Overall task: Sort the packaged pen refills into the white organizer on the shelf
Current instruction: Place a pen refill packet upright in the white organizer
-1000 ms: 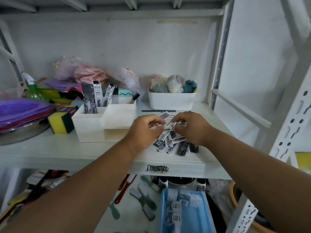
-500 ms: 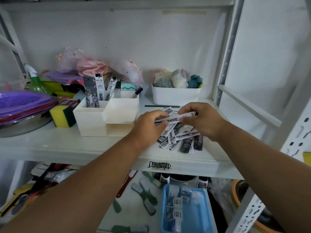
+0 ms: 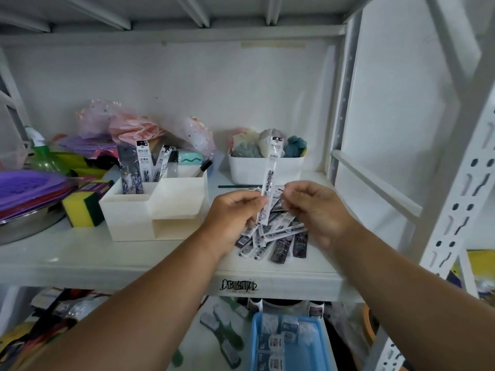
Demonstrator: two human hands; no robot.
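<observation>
Pen refill in a long clear packet with black print (image 3: 270, 180) stands almost straight up above the white shelf (image 3: 107, 258), held at its low end by the left hand (image 3: 235, 212), whose grip is a pinch of thumb and curled fingers on the packet. The right hand (image 3: 313, 207) is just beside it with its fingers curled; it is hard to tell if that grip touches the packet or holds nothing. Under both hands lies a messy pile of more packed refills, some white and some dark (image 3: 276, 236), flat on the shelf near its front edge. To the left of the pile stands the white plastic organizer with boxy parts (image 3: 155, 210), and a few refill packets (image 3: 144, 167) stand up in its back left part (a black marker (image 3: 203, 167) pokes out of the back right part). Behind the pile sits a white tub full of soft cloth things (image 3: 265, 167). A yellow and green sponge (image 3: 83, 207) lies left of the organizer, next to purple plastic plates (image 3: 26, 188). Down below is a blue tray (image 3: 289, 344).
</observation>
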